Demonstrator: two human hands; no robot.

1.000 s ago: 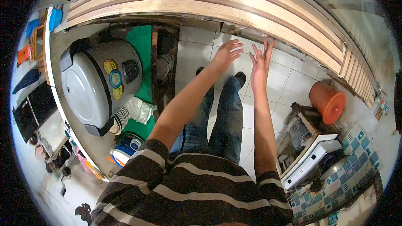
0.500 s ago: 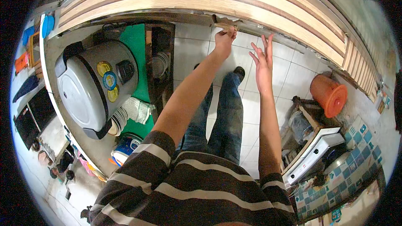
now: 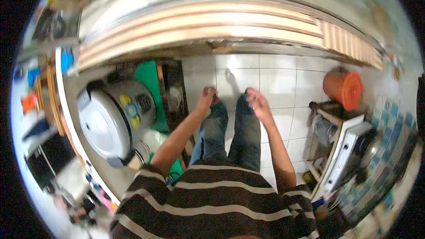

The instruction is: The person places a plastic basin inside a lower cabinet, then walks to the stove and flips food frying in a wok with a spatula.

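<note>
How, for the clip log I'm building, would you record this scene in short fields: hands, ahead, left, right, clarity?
Left hand: fingers curled, over the left leg of the jeans in view; grip unclear
Right hand: fingers loosely apart, nothing visibly held
Hands: apart from each other, above the tiled floor
Ahead: wood-striped panel
Left side: large grey cooker beside a green surface
Right side: orange bucket; white stove
Clarity: blurred; small details unreadable
</note>
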